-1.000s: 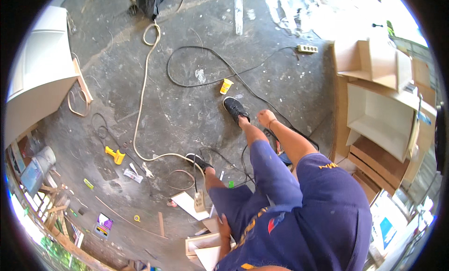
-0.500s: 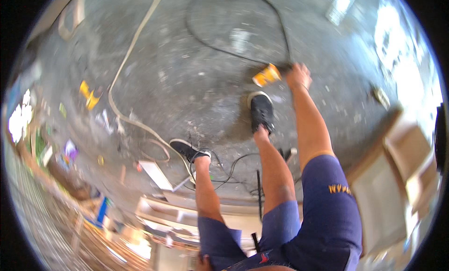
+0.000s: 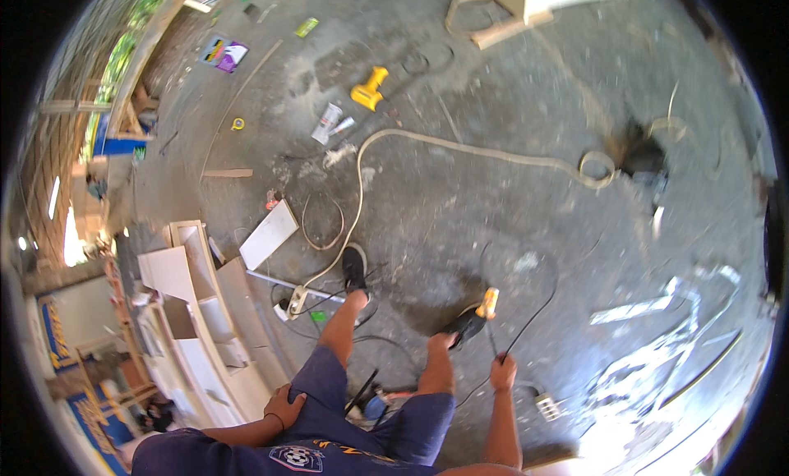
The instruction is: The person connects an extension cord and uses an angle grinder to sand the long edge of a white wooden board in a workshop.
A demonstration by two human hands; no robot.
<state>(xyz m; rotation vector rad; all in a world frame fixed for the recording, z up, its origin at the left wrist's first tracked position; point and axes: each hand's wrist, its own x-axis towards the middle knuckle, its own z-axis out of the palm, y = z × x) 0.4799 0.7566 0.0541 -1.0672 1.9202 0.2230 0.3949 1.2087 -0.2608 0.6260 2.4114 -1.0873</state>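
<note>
A thin black cable (image 3: 528, 323) runs through my right hand (image 3: 503, 372), whose fingers are closed round it at the lower right. From there the cable curves forward over the grey floor. Just ahead of that hand, a yellow and white cup-like container (image 3: 488, 303) stands against the toe of my right shoe (image 3: 465, 326). My left hand (image 3: 285, 407) lies on my left thigh, on the dark blue shorts, holding nothing; its fingers look laid out flat.
A cream cord (image 3: 477, 151) snakes across the floor to a socket block (image 3: 297, 302) near my left foot. Wooden cabinet frames (image 3: 197, 287) stand at left. A yellow power tool (image 3: 370, 88) lies ahead. Shiny plastic sheeting (image 3: 649, 369) and a white socket strip (image 3: 546, 407) lie right.
The view has swung to the right and now takes in more floor. My right hand, earlier low beside the yellow container, has drawn back toward me with the black cable. My left hand shows more fully.
</note>
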